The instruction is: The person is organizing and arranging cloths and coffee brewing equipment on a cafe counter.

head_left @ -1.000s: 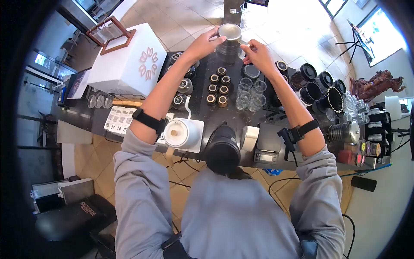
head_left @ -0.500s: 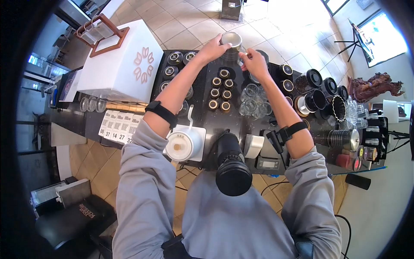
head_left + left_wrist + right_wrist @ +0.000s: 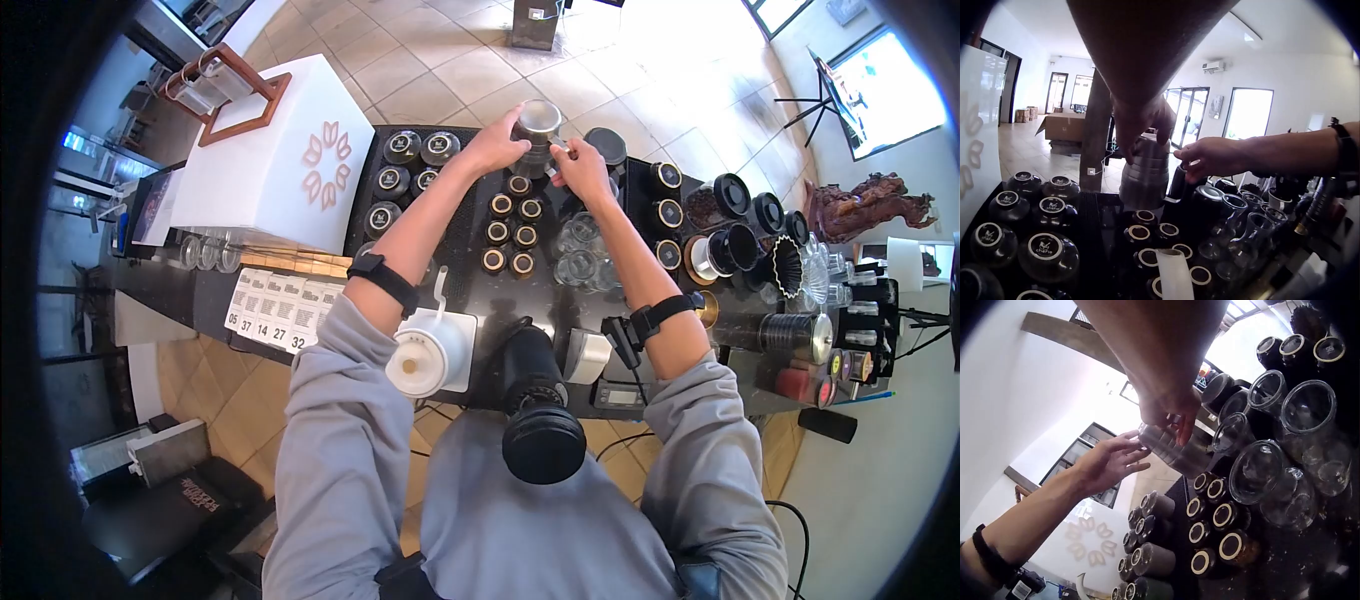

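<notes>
Counter (image 3: 488, 300), wearer's viewpoint: black cylinder (image 3: 530, 368) nearest; small dark jars (image 3: 529, 209) toward 12 o'clock, glass vessels (image 3: 578, 268) toward 1. Farther, at 12, metal pitcher (image 3: 538, 120): left hand (image 3: 494, 146) spans upper side, right hand (image 3: 584, 173) grips handle side. Progress: pitcher unreleased; base contact, cannot tell.

Bare counter (image 3: 500, 302) leaves a way across between the small jars (image 3: 497, 233) and the black cylinder (image 3: 530, 365). Large jars (image 3: 402, 148) obstruct the left, glasses (image 3: 578, 240) the right; the metal jug (image 3: 539, 124) bars the far side.
</notes>
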Available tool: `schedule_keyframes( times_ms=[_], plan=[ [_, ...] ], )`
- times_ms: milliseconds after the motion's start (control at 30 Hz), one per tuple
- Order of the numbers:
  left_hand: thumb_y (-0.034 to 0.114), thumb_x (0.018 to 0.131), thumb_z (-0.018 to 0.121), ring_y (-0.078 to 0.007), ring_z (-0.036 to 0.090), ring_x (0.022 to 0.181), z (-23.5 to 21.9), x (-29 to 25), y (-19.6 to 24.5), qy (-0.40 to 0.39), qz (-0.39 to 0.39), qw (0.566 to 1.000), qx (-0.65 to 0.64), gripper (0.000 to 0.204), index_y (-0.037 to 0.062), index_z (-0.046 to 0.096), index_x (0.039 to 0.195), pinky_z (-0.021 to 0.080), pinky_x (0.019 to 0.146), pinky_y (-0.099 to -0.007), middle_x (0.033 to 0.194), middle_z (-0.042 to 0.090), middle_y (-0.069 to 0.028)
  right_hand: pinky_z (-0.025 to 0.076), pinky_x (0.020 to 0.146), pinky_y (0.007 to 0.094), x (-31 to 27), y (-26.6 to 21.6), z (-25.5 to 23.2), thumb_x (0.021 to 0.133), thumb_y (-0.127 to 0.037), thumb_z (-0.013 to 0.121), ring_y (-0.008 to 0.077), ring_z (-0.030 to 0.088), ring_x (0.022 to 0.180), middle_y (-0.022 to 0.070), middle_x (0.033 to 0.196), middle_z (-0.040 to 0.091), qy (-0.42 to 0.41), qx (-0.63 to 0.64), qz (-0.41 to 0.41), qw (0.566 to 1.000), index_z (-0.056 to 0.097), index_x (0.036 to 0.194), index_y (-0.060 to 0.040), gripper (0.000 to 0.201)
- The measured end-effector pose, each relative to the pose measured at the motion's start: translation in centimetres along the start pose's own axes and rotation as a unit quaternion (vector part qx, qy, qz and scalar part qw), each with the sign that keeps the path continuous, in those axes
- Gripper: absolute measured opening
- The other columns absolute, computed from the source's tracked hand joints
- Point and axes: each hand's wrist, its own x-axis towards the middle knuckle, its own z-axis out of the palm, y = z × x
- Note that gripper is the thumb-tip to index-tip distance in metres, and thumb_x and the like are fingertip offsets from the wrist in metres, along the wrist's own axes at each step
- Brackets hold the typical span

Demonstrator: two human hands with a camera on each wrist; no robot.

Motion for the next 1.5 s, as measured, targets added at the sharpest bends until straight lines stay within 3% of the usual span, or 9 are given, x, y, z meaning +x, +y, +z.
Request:
schedule_keyframes(
  times_ms=[267,367,533,967,1167,1267,1333,1433,1500],
  plan=[
    [0.017,0.082,0.061,-0.0362,0.043,0.134,0.0,0.1,-0.9,0.004,0.042,0.998,0.04,0.072,0.0009,0.034,0.146,0.033,0.112,-0.0363,0.147,0.037,-0.028,0.054,0.052,0.0323,1.0,0.2,0.3,0.092,-0.023,0.063,0.0203,0.069,0.057,0.0155,0.071,0.067,-0.002,0.001,0.012,1.0,0.058,0.088,0.0056,0.029],
    [0.017,0.084,0.063,-0.0362,0.041,0.135,-0.1,-0.2,-0.7,0.006,0.066,0.994,0.088,0.066,0.0073,0.04,0.145,0.032,0.112,-0.037,0.147,0.037,-0.028,0.054,0.053,0.0326,1.1,0.3,0.5,0.092,-0.023,0.062,0.0203,0.068,0.057,0.0156,0.071,0.067,-0.004,0.001,0.021,1.0,0.057,0.087,0.0053,0.03],
    [0.022,0.086,0.061,-0.0406,0.033,0.139,-0.4,-0.7,-0.5,-0.019,0.023,0.994,0.103,0.062,0.0206,0.043,0.145,0.029,0.114,-0.0371,0.151,0.024,-0.0331,0.053,0.054,0.0334,1.0,0.7,0.9,0.092,-0.023,0.063,0.0207,0.069,0.056,0.0158,0.07,0.067,-0.001,-0.006,0.016,1.0,0.058,0.087,0.0046,0.029],
    [0.021,0.086,0.061,-0.0409,0.033,0.139,0.1,-0.6,-1.6,-0.056,0.038,0.987,0.144,0.06,0.0139,0.044,0.144,0.029,0.114,-0.0373,0.152,0.02,-0.0333,0.054,0.056,0.0326,1.4,2.7,1.7,0.093,-0.022,0.063,0.0215,0.07,0.059,0.0163,0.073,0.068,-0.022,0.013,0.044,0.999,0.057,0.088,0.0033,0.026],
    [0.014,0.087,0.055,-0.0334,0.031,0.142,0.2,-1.2,-0.9,-0.061,0.091,0.955,0.275,0.06,0.0113,0.04,0.145,0.034,0.113,-0.0423,0.156,0.022,-0.0227,0.054,0.056,0.0336,2.0,3.7,1.6,0.092,-0.023,0.063,0.0222,0.069,0.056,0.0182,0.074,0.068,-0.053,0.039,0.028,0.997,0.056,0.088,0.0033,0.028],
    [0.012,0.087,0.052,-0.0296,0.03,0.142,0.0,-0.9,-0.4,-0.086,0.064,0.938,0.33,0.062,0.0114,0.037,0.147,0.038,0.11,-0.0461,0.157,0.023,-0.0168,0.054,0.065,0.0386,2.3,2.1,0.8,0.09,-0.027,0.065,0.0287,0.071,0.069,0.0204,0.076,0.067,-0.078,-0.093,0.052,0.991,0.058,0.086,0.0027,0.031],
    [0.012,0.088,0.051,-0.0281,0.03,0.143,-0.1,-0.8,-0.3,-0.092,0.066,0.932,0.345,0.062,0.0125,0.035,0.148,0.04,0.108,-0.0498,0.158,0.023,-0.0143,0.051,0.076,0.0429,2.6,1.4,0.7,0.085,-0.026,0.067,0.0359,0.066,0.084,0.022,0.083,0.065,0.042,-0.198,-0.026,0.979,0.06,0.084,0.0013,0.028],
    [0.013,0.088,0.05,-0.0274,0.028,0.144,-0.1,-0.8,0.0,-0.101,0.055,0.925,0.363,0.062,0.0133,0.034,0.149,0.04,0.107,-0.0514,0.158,0.023,-0.0141,0.049,0.081,0.0444,4.0,1.5,-0.1,0.081,-0.02,0.067,0.0394,0.061,0.089,0.0205,0.088,0.064,0.108,-0.134,-0.088,0.981,0.061,0.079,-0.0003,0.021],
    [0.012,0.088,0.049,-0.0271,0.028,0.144,-0.2,-1.0,0.4,-0.103,0.051,0.924,0.365,0.062,0.0136,0.034,0.149,0.04,0.107,-0.0521,0.158,0.023,-0.0141,0.047,0.086,0.0452,5.2,2.2,-0.1,0.078,-0.019,0.068,0.0401,0.059,0.092,0.0203,0.094,0.064,0.092,-0.135,-0.1,0.982,0.062,0.076,-0.0019,0.018]
  ],
)
